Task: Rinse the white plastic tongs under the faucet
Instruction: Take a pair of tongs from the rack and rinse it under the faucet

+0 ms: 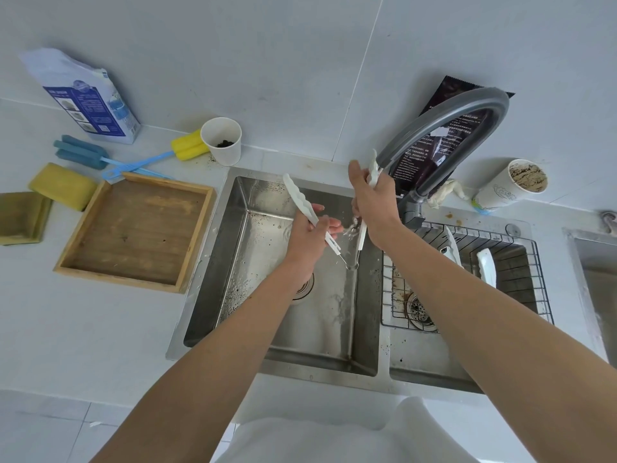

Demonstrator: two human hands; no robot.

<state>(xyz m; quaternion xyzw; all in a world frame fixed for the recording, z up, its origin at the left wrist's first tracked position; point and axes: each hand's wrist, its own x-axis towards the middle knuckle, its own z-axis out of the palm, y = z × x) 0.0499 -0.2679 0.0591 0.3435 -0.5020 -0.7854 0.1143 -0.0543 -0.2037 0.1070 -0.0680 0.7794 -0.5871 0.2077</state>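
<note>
White plastic tongs (297, 195) are spread in a V over the left sink basin (233, 248), joined by a wire hinge at the bottom. My left hand (309, 233) grips the left arm of the tongs. My right hand (372, 202) grips the right arm, whose tip sticks up beside the grey faucet (467, 108). Water splashes between my hands and runs down into the basin.
A wire rack (534, 262) in the right basin holds two white utensils. A wooden tray (133, 235), sponges, bottle brushes, a blue-and-white bag and a paper cup (222, 142) lie on the left counter. Another stained cup (510, 185) and a dark pouch stand behind the faucet.
</note>
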